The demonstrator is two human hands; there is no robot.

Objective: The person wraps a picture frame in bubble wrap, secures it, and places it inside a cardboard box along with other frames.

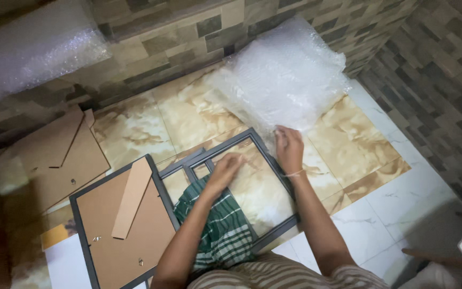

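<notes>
Two hands on empty grey picture frame [274, 227]: our left hand [224, 170] curled, blurred, grip unclear; right hand [289, 148] pinches bubble wrap [284, 75] edge at far rail. Wrapping step, we judge; next needs wrap pulled nearer over frame.

Empty frame [274, 179] flat on floor [359, 155], centre. Left hand [223, 170] on pane inside frame; right hand [289, 150] on frame's far right edge. Bubble wrap [284, 75] on floor just beyond frame, touching right hand's fingertips, against wall [188, 32]. Second frame [121, 225] face down to left, just beside first; backing board [102, 214] in it, stand strip [132, 198] on top. Loose boards [60, 155] farther left. Checked cloth [220, 225] over near part of empty frame. More bubble wrap [33, 48] far left, atop wall ledge.
</notes>
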